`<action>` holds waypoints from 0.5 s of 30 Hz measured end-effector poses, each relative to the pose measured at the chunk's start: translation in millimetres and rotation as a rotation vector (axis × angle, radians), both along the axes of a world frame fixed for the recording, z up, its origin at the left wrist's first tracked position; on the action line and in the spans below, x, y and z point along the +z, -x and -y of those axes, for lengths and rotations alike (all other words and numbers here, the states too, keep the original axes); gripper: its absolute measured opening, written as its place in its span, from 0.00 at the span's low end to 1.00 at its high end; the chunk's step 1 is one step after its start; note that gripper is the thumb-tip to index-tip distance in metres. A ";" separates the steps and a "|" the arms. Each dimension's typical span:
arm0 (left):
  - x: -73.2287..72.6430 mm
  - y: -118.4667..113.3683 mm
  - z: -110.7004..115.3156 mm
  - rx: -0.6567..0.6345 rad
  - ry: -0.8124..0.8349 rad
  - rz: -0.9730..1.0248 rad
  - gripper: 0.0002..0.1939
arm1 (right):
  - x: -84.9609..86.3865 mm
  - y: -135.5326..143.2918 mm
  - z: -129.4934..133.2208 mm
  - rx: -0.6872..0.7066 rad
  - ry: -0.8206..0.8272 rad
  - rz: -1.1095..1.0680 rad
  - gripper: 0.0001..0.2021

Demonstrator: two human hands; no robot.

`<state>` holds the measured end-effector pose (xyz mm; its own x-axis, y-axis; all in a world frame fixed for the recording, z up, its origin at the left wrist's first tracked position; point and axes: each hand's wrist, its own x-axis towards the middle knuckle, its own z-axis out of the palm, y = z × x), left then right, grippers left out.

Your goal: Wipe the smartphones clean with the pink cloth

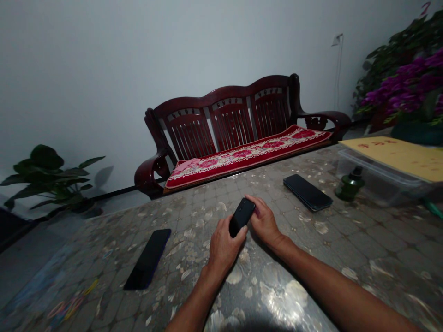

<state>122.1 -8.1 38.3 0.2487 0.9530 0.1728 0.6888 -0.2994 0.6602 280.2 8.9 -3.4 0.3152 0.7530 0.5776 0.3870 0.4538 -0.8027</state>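
Dark wooden bench (231, 113), pale wall (104, 69)

So on the table (194, 276) there's a left phone (148, 259), a middle phone (242, 215) between left hand (224, 244) and right hand (266, 224), then a right phone (308, 191), with bottle (349, 186) and box (382, 191) further right. Bench (228, 124) sits behind the table.

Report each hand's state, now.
Left hand: closed, holding the phone by its lower part.
Right hand: fingers bent at the phone's upper end; whether they grip it cannot be told.
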 end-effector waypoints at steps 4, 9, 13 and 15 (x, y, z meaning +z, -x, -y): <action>-0.7 2.8 -0.2 -0.019 -0.021 -0.001 0.26 | 3.6 0.0 1.0 -0.004 -0.009 0.038 0.29; 4.5 8.5 -2.2 -0.048 -0.011 0.054 0.26 | 8.7 0.4 0.0 0.038 -0.022 0.075 0.30; 10.1 14.1 -13.8 -0.069 0.132 0.224 0.23 | 7.1 -2.3 -7.3 0.035 0.031 0.024 0.28; 11.6 16.5 -21.6 -0.104 0.278 0.330 0.24 | 5.0 -4.8 -13.0 0.049 0.082 -0.014 0.26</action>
